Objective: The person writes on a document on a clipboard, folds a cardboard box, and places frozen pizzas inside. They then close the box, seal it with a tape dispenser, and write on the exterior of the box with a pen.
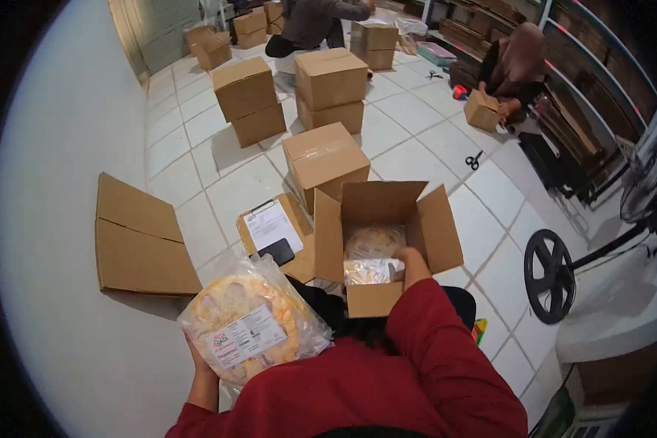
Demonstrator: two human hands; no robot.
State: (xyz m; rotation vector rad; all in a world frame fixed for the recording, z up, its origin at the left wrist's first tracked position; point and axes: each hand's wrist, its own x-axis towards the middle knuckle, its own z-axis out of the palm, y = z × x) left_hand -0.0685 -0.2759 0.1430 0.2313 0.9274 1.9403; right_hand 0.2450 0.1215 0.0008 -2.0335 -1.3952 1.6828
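Observation:
My left hand (203,365) is wrapped round the edge of a stack of round pizzas (252,325) in clear plastic bags, with a white label on the top one. My right hand (414,264) reaches into an open cardboard box (383,197) in front of me; its fingertips are hidden beside a silvery plastic packet (365,271). Another bagged pizza (374,242) lies flat inside the box, behind the packet. The box flaps are spread outward.
A clipboard (274,226) and a dark phone (277,252) lie left of the box. Closed boxes (328,157) stand beyond. Scissors (474,160) lie on the tiles. One person (522,62) holds a small box; another (310,25) sits behind the stacks. A fan (550,276) is at right.

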